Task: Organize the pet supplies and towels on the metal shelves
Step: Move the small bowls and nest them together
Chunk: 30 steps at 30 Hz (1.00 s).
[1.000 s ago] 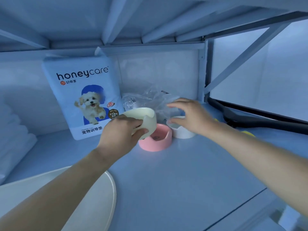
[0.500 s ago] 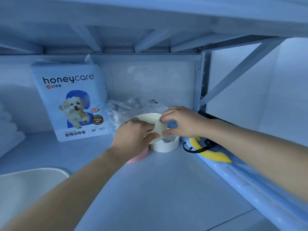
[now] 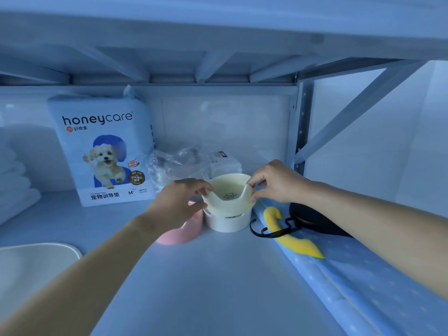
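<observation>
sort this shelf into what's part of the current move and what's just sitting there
In use: cream bowl, pinched by left hand and right hand; white bowl beneath it.
Sitting idle: pink bowl, honeycare pad pack, plastic bag, folded towels, yellow item.

Your shelf (image 3: 218, 287) is a pale, flat metal board. At its far left you have a stack of folded towels (image 3: 14, 185). Right of them a pack of pet pads (image 3: 104, 151) stands upright against the back wall. A crumpled clear plastic bag (image 3: 184, 163) lies right of the pack, also at the back. In front of the bag a pink bowl (image 3: 179, 232) sits just left of a white bowl (image 3: 228, 223). At your near left lies a white tray (image 3: 31, 265), only partly in view.
</observation>
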Each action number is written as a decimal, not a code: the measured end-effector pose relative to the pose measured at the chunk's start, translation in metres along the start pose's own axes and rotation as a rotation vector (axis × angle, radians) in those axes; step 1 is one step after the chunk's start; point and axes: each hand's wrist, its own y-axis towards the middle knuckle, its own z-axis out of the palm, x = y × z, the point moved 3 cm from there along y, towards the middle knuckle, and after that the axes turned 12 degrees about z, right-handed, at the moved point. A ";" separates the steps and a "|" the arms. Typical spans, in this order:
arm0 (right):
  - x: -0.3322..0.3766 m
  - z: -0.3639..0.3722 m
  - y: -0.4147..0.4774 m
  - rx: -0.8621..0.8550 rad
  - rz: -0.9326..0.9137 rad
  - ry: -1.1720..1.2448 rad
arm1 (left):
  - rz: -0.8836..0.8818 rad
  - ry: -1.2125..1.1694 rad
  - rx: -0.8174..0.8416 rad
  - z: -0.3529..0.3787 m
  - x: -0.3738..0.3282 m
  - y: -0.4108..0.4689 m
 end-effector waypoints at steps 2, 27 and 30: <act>-0.007 0.002 0.002 -0.015 0.015 0.025 | -0.019 -0.019 0.014 0.010 0.002 0.004; -0.024 0.035 0.017 0.081 -0.039 -0.046 | -0.039 0.083 -0.053 0.046 0.011 0.012; -0.024 0.033 0.018 0.079 -0.046 -0.007 | -0.036 0.079 -0.079 0.045 0.012 0.011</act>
